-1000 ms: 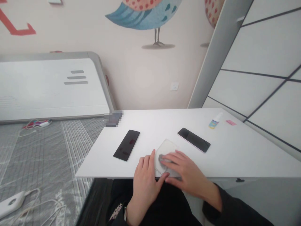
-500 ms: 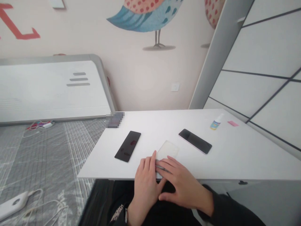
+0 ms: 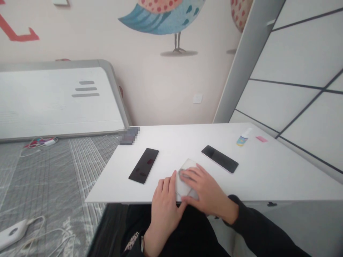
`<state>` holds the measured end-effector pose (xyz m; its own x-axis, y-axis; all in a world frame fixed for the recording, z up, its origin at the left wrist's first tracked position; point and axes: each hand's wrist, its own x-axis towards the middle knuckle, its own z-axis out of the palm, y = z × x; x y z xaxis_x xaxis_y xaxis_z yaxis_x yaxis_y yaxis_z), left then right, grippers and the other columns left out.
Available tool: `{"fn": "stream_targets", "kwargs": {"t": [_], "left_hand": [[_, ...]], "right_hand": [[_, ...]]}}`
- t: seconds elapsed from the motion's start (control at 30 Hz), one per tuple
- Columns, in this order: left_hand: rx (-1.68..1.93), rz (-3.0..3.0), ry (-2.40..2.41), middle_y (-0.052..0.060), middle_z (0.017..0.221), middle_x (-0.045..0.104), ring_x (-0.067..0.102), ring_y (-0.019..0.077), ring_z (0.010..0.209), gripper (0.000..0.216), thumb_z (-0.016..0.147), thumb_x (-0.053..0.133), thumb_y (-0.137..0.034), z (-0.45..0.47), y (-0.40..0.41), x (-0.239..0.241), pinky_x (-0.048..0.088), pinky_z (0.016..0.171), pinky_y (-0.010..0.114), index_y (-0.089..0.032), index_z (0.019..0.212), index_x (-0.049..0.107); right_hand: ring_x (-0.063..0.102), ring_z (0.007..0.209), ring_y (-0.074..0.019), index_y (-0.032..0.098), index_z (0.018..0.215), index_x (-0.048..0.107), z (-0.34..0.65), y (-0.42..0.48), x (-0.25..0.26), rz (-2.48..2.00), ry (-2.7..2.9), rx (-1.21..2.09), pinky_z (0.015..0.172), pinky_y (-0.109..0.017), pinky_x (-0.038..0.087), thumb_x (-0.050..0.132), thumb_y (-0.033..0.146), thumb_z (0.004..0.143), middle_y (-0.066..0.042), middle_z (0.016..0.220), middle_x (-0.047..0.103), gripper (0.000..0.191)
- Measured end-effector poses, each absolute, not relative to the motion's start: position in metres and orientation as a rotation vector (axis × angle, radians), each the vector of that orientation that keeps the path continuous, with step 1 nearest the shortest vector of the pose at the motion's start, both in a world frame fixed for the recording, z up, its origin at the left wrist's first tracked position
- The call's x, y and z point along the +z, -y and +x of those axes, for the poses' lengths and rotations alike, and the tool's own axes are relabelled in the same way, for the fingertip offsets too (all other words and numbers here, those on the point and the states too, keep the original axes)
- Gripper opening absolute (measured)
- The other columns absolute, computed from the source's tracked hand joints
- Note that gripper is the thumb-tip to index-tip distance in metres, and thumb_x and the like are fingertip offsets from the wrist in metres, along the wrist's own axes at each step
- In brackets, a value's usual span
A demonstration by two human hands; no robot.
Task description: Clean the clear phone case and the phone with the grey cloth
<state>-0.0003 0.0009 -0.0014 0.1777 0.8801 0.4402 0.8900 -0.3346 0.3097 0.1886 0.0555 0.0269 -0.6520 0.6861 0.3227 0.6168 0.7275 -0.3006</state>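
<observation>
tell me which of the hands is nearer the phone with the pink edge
Right. The right hand lies on the clear case, just near-left of the pink-edged phone. The left hand sits further left at the table edge.

You get bright, even daylight, soft shadows, mild overall blur (straight lines bow outward toward the edges).
</observation>
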Motion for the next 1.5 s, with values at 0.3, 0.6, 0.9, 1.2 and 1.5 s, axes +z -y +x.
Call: {"fn": "stream_targets", "kwargs": {"t": [0.3,0.6,0.9,1.2,1.5], "left_hand": [[-0.859,-2.41,1.814,0.012,0.119,0.064,0.058,0.0306,0.104,0.072,0.095,0.064,-0.039,0.0,-0.001,-0.002,0.053,0.09,0.046,-0.015,0.155,0.033],[-0.884,-2.396,1.801,0.012,0.117,0.065,0.059,0.0302,0.104,0.072,0.095,0.065,-0.044,0.001,-0.001,-0.001,0.053,0.089,0.044,-0.014,0.153,0.035],[-0.889,-2.37,1.787,0.012,0.118,0.066,0.06,0.0304,0.103,0.073,0.096,0.062,-0.05,0.001,-0.001,-0.004,0.053,0.088,0.045,-0.016,0.155,0.034],[-1.143,-2.454,1.862,0.013,0.13,0.06,0.06,0.032,0.119,0.068,0.089,0.068,-0.027,-0.001,-0.002,0.006,0.055,0.098,0.049,-0.022,0.149,0.036],[-1.687,-2.386,2.048,0.008,0.111,0.069,0.073,0.0215,0.099,0.044,0.095,0.047,-0.017,-0.008,-0.006,0.003,0.06,0.085,0.036,-0.023,0.139,0.042]], "right_hand": [[0.056,0.129,-0.034,0.019,0.138,0.064,0.183,-0.048,0.026,-0.899,2.541,0.282,0.12,-0.058,0.035,0.063,0.065,0.092,-0.012,0.139,0.067,0.066],[0.055,0.131,-0.035,0.022,0.141,0.062,0.189,-0.057,0.023,-0.936,2.524,0.259,0.12,-0.061,0.034,0.066,0.061,0.091,-0.012,0.142,0.065,0.063],[0.054,0.134,-0.0338,0.023,0.137,0.065,0.202,-0.059,0.025,-0.824,2.594,0.282,0.122,-0.062,0.031,0.064,0.062,0.093,-0.011,0.14,0.067,0.059],[0.064,0.122,-0.0262,0.024,0.125,0.071,0.211,-0.072,0.018,-0.865,2.394,0.247,0.117,-0.059,0.042,0.046,0.019,0.102,-0.009,0.126,0.072,0.034],[0.071,0.101,-0.0218,0.023,0.109,0.072,0.206,-0.069,0.027,-0.818,2.092,0.364,0.089,-0.035,0.061,0.05,0.022,0.103,-0.009,0.108,0.073,0.023]]}}
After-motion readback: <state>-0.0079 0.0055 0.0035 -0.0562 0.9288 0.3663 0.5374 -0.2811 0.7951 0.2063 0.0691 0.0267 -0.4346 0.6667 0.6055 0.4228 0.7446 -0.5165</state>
